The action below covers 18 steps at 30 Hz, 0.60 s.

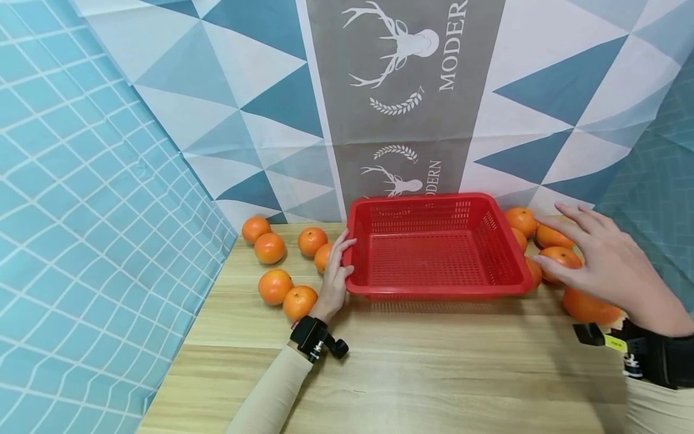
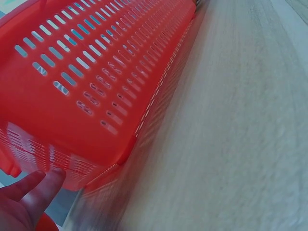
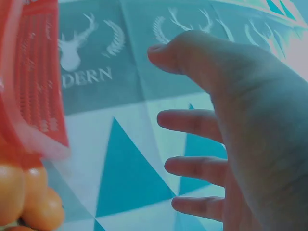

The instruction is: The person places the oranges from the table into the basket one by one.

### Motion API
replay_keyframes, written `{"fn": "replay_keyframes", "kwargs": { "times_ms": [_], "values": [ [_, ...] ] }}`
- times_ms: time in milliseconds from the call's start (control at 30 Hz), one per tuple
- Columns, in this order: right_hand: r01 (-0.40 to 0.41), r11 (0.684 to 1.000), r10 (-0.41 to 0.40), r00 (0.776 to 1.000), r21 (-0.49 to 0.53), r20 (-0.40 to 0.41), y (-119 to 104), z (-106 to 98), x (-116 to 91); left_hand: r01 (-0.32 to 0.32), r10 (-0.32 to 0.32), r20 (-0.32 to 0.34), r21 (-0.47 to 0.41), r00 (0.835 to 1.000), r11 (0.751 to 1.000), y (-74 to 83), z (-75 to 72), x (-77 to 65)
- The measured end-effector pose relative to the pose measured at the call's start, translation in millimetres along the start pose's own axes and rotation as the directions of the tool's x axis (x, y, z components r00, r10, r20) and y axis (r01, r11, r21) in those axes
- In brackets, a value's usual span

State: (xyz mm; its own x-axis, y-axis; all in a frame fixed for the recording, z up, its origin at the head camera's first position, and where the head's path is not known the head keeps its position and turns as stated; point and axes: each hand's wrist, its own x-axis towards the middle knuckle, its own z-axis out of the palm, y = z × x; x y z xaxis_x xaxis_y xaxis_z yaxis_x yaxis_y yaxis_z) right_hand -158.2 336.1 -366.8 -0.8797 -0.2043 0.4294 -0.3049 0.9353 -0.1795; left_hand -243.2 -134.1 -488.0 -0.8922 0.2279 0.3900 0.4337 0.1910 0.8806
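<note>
An empty red plastic basket (image 1: 423, 262) with slotted walls sits on the wooden table. My left hand (image 1: 335, 277) is at its left end, with fingertips touching the rim. In the left wrist view, two fairly straight fingers (image 2: 45, 185) rest against the basket's slotted end wall (image 2: 82, 163). Over on the right, my right hand (image 1: 604, 259) hovers above several oranges (image 1: 561, 263), fingers spread and nothing held. The right wrist view shows that hand (image 3: 240, 130) apart from the basket (image 3: 41, 82), thumb and fingers separated.
Several more oranges (image 1: 275, 286) lie to the left of the basket, some close to my left hand. Others crowd the basket's right end. A patterned cloth (image 1: 260, 108) hangs behind the wooden table (image 1: 412, 367), and a blue checked cloth (image 1: 81, 211) borders it on the left.
</note>
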Motion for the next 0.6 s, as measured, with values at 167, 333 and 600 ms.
{"fn": "replay_keyframes", "kwargs": {
  "times_ms": [167,333,600],
  "values": [
    [-0.041,0.999,0.042,0.999,-0.015,0.03,6.4,-2.0,-1.6,0.022,-0.022,0.003,-0.001,1.0,1.0,-0.6,-1.0,-1.6],
    [-0.083,0.996,0.085,0.991,-0.021,0.103,12.2,-0.4,-2.3,0.016,-0.016,0.003,0.003,1.0,1.0,-0.5,-0.9,-1.3],
    [-0.171,0.985,0.166,0.943,-0.008,0.287,32.1,10.1,-3.0,-0.045,0.044,0.009,0.024,0.999,0.999,-7.9,-2.6,-0.7]
  ]
}}
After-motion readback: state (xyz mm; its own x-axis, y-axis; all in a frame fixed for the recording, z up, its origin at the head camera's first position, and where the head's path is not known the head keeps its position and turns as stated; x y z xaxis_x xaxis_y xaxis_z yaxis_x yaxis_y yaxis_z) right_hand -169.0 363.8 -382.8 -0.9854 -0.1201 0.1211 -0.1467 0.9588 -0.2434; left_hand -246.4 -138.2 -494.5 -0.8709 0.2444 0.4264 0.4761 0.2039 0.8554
